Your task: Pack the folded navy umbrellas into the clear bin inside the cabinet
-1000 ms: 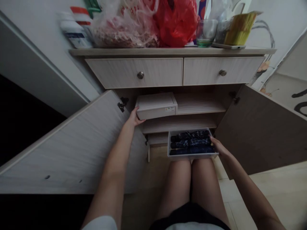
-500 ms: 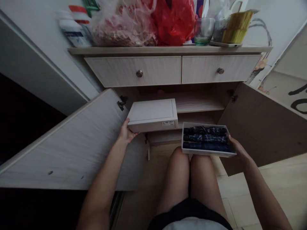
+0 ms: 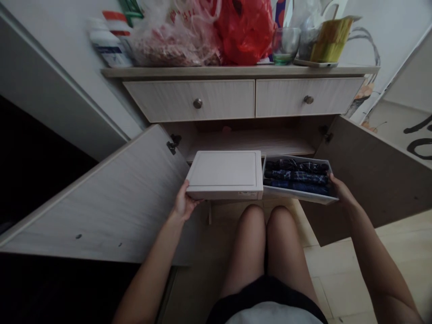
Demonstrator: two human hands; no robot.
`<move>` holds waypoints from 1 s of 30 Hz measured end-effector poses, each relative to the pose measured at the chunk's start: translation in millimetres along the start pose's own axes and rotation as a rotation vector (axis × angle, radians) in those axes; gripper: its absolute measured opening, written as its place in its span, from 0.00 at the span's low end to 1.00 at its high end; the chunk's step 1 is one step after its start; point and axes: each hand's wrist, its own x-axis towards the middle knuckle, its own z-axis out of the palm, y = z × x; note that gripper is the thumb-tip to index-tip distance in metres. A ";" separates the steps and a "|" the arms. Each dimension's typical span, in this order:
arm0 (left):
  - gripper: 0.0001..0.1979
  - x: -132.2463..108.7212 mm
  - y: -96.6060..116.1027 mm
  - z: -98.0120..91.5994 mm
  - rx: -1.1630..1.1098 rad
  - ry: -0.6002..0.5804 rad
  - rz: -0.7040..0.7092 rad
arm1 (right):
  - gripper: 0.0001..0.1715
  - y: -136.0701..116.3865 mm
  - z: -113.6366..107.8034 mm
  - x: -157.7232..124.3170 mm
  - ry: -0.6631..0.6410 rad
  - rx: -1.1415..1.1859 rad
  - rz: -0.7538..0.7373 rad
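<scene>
My left hand [image 3: 185,201] grips the near left corner of a flat white box [image 3: 227,171], thumb on its side and fingers underneath. A small label shows on the box's front face. My right hand [image 3: 341,191] is closed on the right end of an open, pale plastic bin [image 3: 300,195]. Several folded umbrellas [image 3: 297,176], dark and partly plaid, lie side by side in the bin. Box and bin are held up side by side in front of the open cabinet, the bin's left end close against the box's right side.
The cabinet's left door [image 3: 111,193] and right door [image 3: 374,180] stand wide open beside my arms. Inside is a shelf [image 3: 270,140]. Above are two closed drawers [image 3: 222,101]. The top carries plastic bags [image 3: 248,33], bottles [image 3: 111,47] and a glass [image 3: 286,45].
The white box has moved right and toward me. The bin has risen and moved slightly right and toward the cabinet, so the two are now nearly touching.
</scene>
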 end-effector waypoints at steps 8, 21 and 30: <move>0.18 -2.8 -9.1 0.2 0.006 0.003 0.016 | 0.22 -3.6 9.0 -2.7 -0.053 0.053 0.063; 0.20 -12.9 -45.4 21.7 -0.013 -0.020 -0.046 | 0.21 20.6 50.4 10.3 -0.107 0.050 0.027; 0.21 -22.6 -65.5 39.1 -0.028 -0.048 -0.042 | 0.32 47.2 83.0 26.4 -0.145 -0.032 -0.110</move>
